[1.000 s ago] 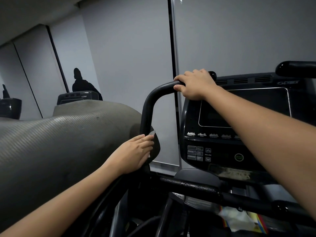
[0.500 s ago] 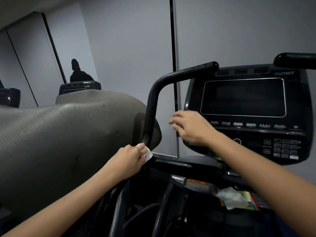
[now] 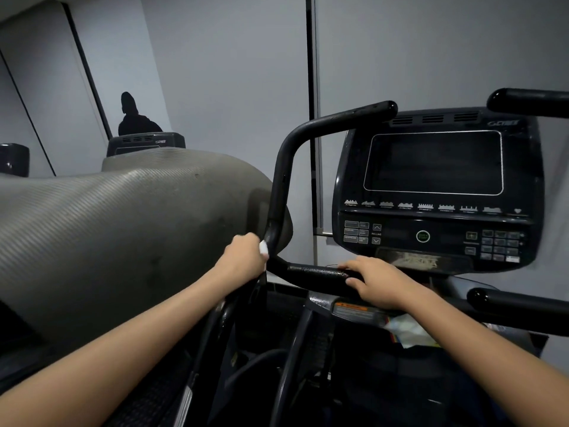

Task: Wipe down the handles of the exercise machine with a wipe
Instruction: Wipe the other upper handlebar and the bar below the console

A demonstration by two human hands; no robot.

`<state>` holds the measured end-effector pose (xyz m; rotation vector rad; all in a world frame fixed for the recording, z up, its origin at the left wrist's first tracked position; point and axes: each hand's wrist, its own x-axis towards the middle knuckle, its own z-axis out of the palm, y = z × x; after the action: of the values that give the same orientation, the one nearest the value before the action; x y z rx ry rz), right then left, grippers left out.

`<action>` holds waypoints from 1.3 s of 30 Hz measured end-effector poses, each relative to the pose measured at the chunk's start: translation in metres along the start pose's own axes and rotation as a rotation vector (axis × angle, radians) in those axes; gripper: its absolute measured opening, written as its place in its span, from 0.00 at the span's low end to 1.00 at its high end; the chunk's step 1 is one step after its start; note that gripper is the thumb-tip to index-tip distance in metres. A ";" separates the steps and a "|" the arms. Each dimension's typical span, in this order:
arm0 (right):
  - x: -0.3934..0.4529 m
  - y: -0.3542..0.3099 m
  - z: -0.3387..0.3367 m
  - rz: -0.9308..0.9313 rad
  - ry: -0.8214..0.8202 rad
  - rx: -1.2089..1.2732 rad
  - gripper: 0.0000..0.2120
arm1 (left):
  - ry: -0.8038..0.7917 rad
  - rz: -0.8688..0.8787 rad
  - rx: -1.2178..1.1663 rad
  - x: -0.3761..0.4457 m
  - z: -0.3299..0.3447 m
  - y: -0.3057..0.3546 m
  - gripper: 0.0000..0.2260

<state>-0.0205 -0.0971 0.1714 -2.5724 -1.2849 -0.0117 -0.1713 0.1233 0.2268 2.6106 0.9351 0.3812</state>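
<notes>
The left hand was curled round a white wipe, pressing it against the lower bend of the black handle. Only a small edge of the wipe showed past the knuckles; the rest was hidden inside the fist, and the fingertips could not be seen. The hand was slightly blurred.

The right hand lay over the near horizontal bar, fingers draped across the top and thumb tucked beneath. Whether the fingers closed fully round it could not be told, since the hand covered that stretch of the bar.

The handle rose from the bend and turned right toward the console, ending in a rounded tip. Two more handle ends, one upper right and one lower right, were cut off by the frame edge.

The console screen was dark, and its button labels were mostly too small to read. Below it, a crumpled pale sheet sat partly behind the right forearm. A large grey ribbed cover filled the left side. Far left, another console stood with a dark silhouette behind it, its details lost.
</notes>
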 end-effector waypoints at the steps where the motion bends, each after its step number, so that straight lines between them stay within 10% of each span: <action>1: 0.001 0.000 0.001 0.014 0.005 0.013 0.19 | 0.006 -0.010 -0.036 0.011 0.003 0.009 0.12; 17: 0.014 -0.001 0.003 0.158 -0.109 0.080 0.21 | -0.283 -0.035 0.062 -0.010 -0.029 -0.046 0.26; 39: 0.018 0.001 0.001 0.187 -0.118 0.089 0.20 | 0.343 0.262 -0.404 0.102 -0.019 0.058 0.10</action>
<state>-0.0084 -0.0831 0.1728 -2.6390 -1.0511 0.2316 -0.0692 0.1513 0.2808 2.3272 0.5342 0.9990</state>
